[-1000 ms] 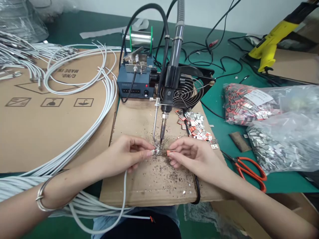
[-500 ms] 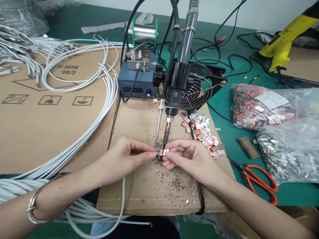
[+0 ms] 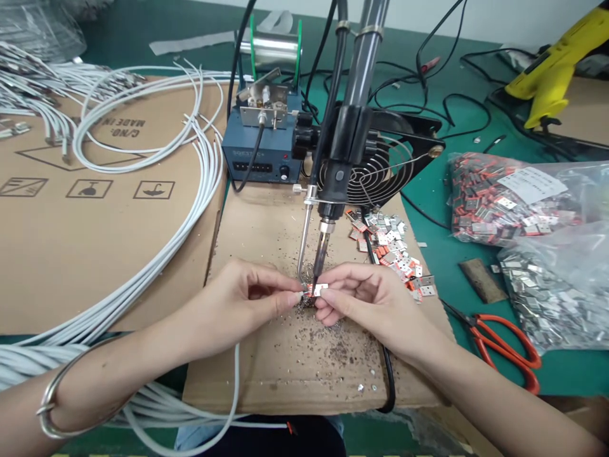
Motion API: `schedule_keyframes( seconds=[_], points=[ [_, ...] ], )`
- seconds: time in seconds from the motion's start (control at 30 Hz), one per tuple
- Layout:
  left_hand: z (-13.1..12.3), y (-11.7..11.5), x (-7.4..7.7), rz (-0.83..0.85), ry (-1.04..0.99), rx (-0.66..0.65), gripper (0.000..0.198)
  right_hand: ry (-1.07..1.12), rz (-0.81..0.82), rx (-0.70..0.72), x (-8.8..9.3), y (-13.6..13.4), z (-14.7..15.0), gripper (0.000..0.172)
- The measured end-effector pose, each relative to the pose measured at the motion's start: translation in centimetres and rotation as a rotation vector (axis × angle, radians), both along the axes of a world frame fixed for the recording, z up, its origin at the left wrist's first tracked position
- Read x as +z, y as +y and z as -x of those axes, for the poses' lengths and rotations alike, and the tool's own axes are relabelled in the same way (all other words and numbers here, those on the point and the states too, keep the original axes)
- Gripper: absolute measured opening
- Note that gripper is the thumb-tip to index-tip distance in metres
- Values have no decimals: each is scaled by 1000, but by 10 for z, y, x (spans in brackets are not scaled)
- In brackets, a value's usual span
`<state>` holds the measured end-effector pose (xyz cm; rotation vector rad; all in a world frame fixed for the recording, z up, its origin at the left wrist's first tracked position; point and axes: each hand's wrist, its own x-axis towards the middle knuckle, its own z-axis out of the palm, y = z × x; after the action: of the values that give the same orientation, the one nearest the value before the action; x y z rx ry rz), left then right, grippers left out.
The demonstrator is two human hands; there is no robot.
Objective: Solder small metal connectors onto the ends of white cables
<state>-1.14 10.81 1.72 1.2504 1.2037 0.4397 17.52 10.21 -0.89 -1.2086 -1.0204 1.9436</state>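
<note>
Between thumb and fingers, my right hand (image 3: 364, 298) pinches a small USB connector (image 3: 320, 290) with a metal shell and an orange-red part. My left hand (image 3: 266, 297) is closed at the end of a white cable (image 3: 236, 374), which hangs down below it; the fingers cover most of that end. The soldering iron (image 3: 323, 247) points down from its stand, its dark tip at the connector. Beside it, a thin metal solder feed tube (image 3: 304, 244) ends just above the fingertips. Whether the tip touches the joint I cannot tell.
Loose USB connectors (image 3: 392, 247) lie to the right on the cardboard (image 3: 266, 235). Farther right are orange-handled pliers (image 3: 507, 346) and bags of connectors (image 3: 514, 203). A blue solder feeder (image 3: 259, 152), a solder spool (image 3: 276, 51) and a fan (image 3: 366, 171) stand behind. White cables (image 3: 190, 209) curve along the left.
The camera view has shifted slightly. Both hands stay at the iron's tip, and the connector in my right hand sits a touch farther right from my left fingertips.
</note>
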Motion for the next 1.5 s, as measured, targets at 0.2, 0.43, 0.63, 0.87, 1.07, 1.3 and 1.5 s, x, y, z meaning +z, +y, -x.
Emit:
schedule_keyframes(
  seconds=[0.2,0.43,0.63,0.87,1.07,1.3,1.5],
  points=[
    [1,-3,0,-17,-15,-19,14,9,-16,12,1,1,-1,8],
    [0,-2,-3,-21,-13,-6,13,10,5,-4,1,2,0,9],
    [1,-2,-2,60,-25,-7,13,15,10,-7,2,1,-1,10],
    [0,0,-2,110,-16,16,11,-11,10,-29,4,1,2,12],
    [0,-1,-5,69,4,15,10,-20,25,-35,3,1,3,14],
    [2,-2,-4,68,-17,-13,11,-14,-15,10,3,2,0,8],
    [0,-2,-1,83,-51,-10,12,15,-19,27,4,1,-2,5]
  ],
)
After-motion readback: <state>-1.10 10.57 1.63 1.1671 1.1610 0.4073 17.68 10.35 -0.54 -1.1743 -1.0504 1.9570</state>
